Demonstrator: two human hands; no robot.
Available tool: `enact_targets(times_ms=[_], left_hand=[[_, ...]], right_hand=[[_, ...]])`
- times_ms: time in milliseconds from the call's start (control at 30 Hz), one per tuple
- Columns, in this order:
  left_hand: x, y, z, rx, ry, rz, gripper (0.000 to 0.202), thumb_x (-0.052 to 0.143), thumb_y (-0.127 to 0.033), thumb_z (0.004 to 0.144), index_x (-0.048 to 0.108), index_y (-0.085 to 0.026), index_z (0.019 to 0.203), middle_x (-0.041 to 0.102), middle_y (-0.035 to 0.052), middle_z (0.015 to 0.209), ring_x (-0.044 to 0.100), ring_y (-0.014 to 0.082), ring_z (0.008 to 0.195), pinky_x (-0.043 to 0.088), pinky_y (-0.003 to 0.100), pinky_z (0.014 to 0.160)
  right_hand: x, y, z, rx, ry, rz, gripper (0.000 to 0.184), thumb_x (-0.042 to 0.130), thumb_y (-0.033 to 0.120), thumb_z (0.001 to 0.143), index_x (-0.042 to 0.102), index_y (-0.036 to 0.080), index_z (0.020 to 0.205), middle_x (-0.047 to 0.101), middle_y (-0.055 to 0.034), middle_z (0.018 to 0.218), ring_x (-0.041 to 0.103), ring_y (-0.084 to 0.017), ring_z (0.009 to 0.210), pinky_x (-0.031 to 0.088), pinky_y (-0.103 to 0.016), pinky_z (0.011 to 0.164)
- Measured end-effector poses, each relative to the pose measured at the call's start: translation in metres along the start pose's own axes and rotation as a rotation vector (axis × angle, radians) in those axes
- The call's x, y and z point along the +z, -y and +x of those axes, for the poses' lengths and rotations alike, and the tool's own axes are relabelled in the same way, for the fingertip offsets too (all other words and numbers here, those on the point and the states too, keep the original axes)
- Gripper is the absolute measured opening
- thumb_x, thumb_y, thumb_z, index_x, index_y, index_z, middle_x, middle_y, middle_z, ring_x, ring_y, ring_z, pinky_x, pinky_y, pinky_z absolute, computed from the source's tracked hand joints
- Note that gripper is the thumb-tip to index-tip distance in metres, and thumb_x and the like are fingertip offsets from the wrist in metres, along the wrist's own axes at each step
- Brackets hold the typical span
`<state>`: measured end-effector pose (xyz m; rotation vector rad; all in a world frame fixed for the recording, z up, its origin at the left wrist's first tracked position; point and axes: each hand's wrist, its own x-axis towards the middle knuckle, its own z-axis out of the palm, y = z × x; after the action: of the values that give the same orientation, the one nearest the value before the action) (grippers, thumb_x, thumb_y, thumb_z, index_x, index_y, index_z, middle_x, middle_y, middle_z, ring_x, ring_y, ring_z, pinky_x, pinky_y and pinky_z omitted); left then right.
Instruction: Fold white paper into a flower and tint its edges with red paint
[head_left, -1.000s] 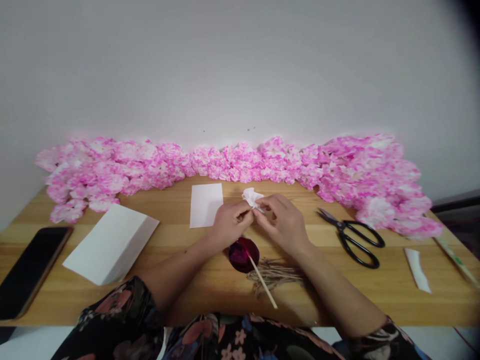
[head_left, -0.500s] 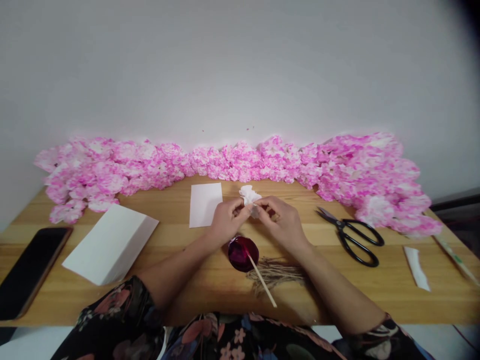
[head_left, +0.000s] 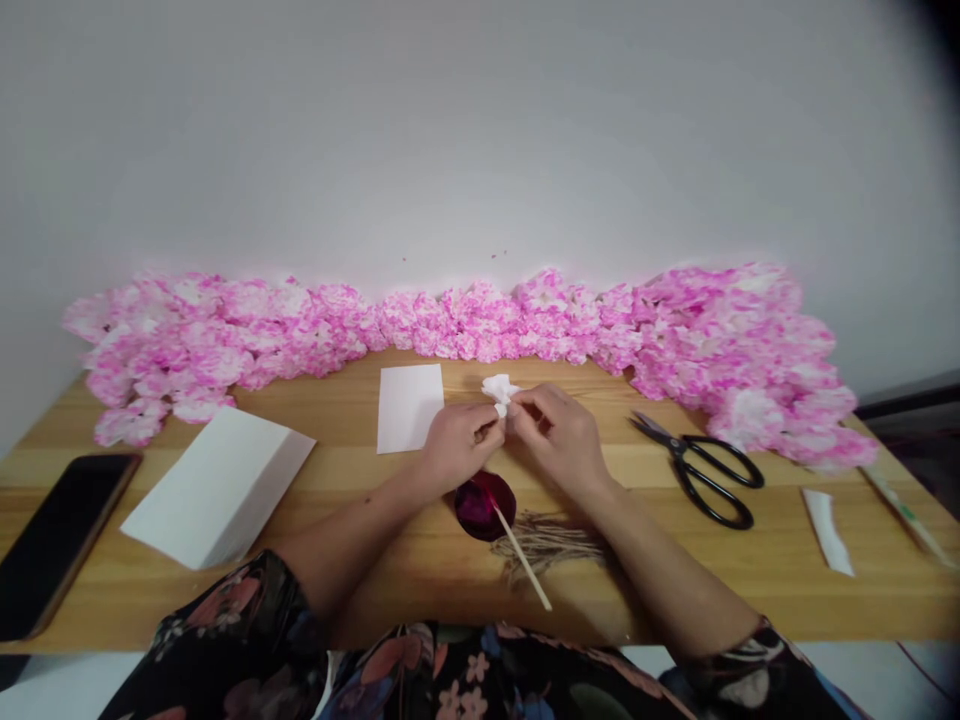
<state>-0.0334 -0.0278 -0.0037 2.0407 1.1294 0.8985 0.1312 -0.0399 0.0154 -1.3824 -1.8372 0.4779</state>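
Over the middle of the wooden table [head_left: 360,540], my left hand [head_left: 454,445] and my right hand [head_left: 559,435] meet, both pinching a small crumpled white paper flower [head_left: 499,389]. The fingers of each hand are closed on its lower part; its ruffled top sticks up between them. Just below my hands stands a small cup of dark red dye [head_left: 484,506] with a wooden stick [head_left: 523,565] leaning out of it. A bundle of brown twine pieces [head_left: 559,545] lies beside the cup, under my right wrist.
A long row of pink paper flowers [head_left: 480,325] lines the wall. A white sheet [head_left: 409,406] lies left of my hands, a white paper stack [head_left: 219,487] further left, a black phone [head_left: 60,535] at the left edge. Black scissors [head_left: 701,470], a white scrap [head_left: 827,530] and a thin stick [head_left: 904,515] lie right.
The two hands have shifted slightly and closed nearer together around the white paper flower; the view has tilted down a little. Nothing else on the table moved.
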Motion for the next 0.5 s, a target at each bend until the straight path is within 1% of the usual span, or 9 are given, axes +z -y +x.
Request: enact_targets(times_ms=[67,133,200,267,333,433,500], left_hand=[[-0.001,0.001,0.001,-0.068,-0.008,-0.076,0.029,0.048,-0.025,0.086,0.048,-0.016,0.058,0.048,-0.0018,0.056,0.042,0.0105,0.055,0.028,0.024,0.055],[-0.001,0.003,0.002,-0.161,-0.017,-0.193,0.030,0.048,-0.030,0.087,0.053,-0.016,0.061,0.053,-0.0011,0.058,0.047,0.0110,0.056,0.033,0.023,0.056],[-0.001,0.004,0.002,-0.237,-0.028,-0.313,0.030,0.049,-0.034,0.087,0.057,-0.015,0.065,0.059,0.0001,0.061,0.053,0.0120,0.058,0.039,0.023,0.057],[-0.001,0.004,0.003,-0.283,-0.051,-0.412,0.029,0.051,-0.036,0.087,0.060,-0.015,0.069,0.062,0.0012,0.063,0.057,0.0126,0.060,0.044,0.023,0.060],[-0.002,0.003,0.003,-0.303,-0.079,-0.496,0.029,0.052,-0.037,0.086,0.061,-0.014,0.070,0.065,0.0023,0.064,0.059,0.0122,0.059,0.047,0.023,0.061],[-0.003,0.002,0.005,-0.327,-0.100,-0.604,0.031,0.054,-0.039,0.086,0.061,-0.013,0.069,0.066,0.0037,0.064,0.059,0.0113,0.056,0.048,0.023,0.058],[-0.004,0.001,0.006,-0.345,-0.108,-0.661,0.032,0.056,-0.040,0.084,0.061,-0.013,0.068,0.066,0.0040,0.063,0.058,0.0108,0.054,0.048,0.023,0.056]], right_hand=[[0.001,-0.005,0.004,0.198,-0.001,0.250,0.021,0.056,0.036,0.086,0.066,0.018,0.081,0.063,-0.0027,0.072,0.055,-0.014,0.059,0.044,-0.026,0.056],[0.001,-0.009,0.007,0.368,0.041,0.476,0.028,0.059,0.044,0.083,0.066,0.017,0.083,0.061,-0.0006,0.067,0.050,-0.011,0.050,0.042,-0.025,0.048],[-0.001,-0.011,0.008,0.445,0.081,0.590,0.034,0.061,0.049,0.080,0.068,0.017,0.089,0.063,-0.0009,0.070,0.050,-0.010,0.049,0.043,-0.024,0.047],[-0.005,-0.008,0.008,0.431,0.071,0.599,0.037,0.061,0.050,0.080,0.068,0.018,0.096,0.066,-0.0034,0.080,0.056,-0.012,0.057,0.047,-0.025,0.050],[-0.009,-0.004,0.006,0.368,0.045,0.522,0.036,0.058,0.050,0.083,0.069,0.018,0.097,0.068,-0.0046,0.083,0.060,-0.015,0.064,0.049,-0.025,0.053],[-0.013,0.002,0.002,0.216,0.033,0.286,0.031,0.052,0.045,0.089,0.069,0.019,0.088,0.069,-0.0043,0.078,0.060,-0.015,0.065,0.046,-0.026,0.056],[-0.013,0.003,0.000,0.110,0.042,0.127,0.028,0.053,0.042,0.089,0.068,0.019,0.081,0.068,-0.0037,0.073,0.058,-0.015,0.063,0.044,-0.026,0.057]])
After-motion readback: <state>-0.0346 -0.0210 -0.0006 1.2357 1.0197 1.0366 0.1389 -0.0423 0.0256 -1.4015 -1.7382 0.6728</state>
